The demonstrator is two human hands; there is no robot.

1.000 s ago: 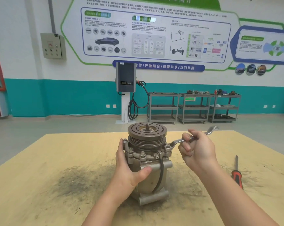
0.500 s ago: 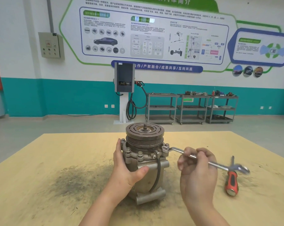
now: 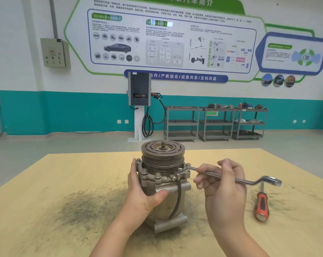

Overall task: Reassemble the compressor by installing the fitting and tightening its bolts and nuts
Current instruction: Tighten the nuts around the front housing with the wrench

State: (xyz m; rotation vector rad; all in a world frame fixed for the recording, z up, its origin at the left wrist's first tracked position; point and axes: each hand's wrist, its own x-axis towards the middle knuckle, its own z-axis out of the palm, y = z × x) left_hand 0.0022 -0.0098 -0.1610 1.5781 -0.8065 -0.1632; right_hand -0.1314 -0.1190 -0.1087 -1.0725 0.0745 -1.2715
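Compressor [image 3: 163, 184] stands upright on the wooden table [image 3: 45, 210], pulley end up, dark grime patch on the table just left of it. Left hand [image 3: 142, 191] grips the compressor body from its left side, fingers wrapped behind, thumb pressed on the front. Right hand [image 3: 221, 184], right of the compressor, has fingers curled around the shank of a wrench [image 3: 231, 178]; wrench head sits on a bolt [image 3: 182, 170] at the compressor flange. Red-handled screwdriver [image 3: 261, 204] lies on the table, well right of the compressor.
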